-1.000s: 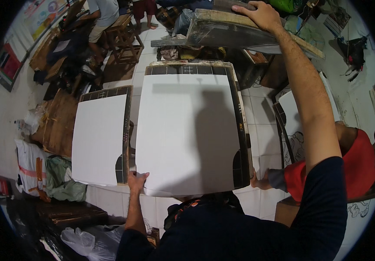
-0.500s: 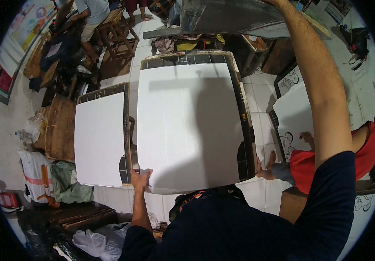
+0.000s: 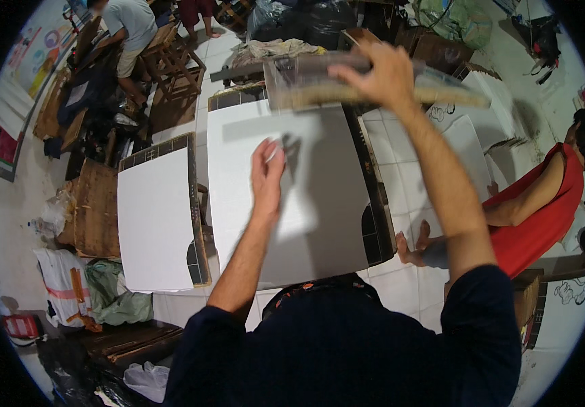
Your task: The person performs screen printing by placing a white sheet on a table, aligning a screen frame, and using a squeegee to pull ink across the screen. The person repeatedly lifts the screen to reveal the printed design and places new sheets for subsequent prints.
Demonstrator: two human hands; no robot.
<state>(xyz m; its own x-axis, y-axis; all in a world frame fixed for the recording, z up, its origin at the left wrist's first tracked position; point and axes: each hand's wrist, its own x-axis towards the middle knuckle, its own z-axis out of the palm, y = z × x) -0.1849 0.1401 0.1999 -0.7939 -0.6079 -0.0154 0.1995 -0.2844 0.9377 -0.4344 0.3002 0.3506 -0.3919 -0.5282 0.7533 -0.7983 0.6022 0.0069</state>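
A large white sheet (image 3: 272,224) lies on a dark board with ruled lines (image 3: 374,230) in front of me. Over the sheet's upper middle hovers my left hand (image 3: 267,173), fingers loosely bent and apart, with nothing visible in them. My right hand (image 3: 382,76) grips the upper edge of a framed printing screen (image 3: 306,88), blurred by motion. That screen stands steeply tilted over the board's far edge, and its lower bar looks like pale wood. My right fingertips are partly hidden behind its edge.
A second white sheet on a board (image 3: 157,217) lies to the left. At right, a person in red (image 3: 537,210) bends beside other sheets with line drawings. Another person (image 3: 129,34) sits at far left near a wooden stool (image 3: 170,64). Bags (image 3: 119,288) lie lower left.
My left hand has left the near-left corner of the sheet and moved up over its middle. My right hand has come nearer with the screen, which has turned more edge-on.
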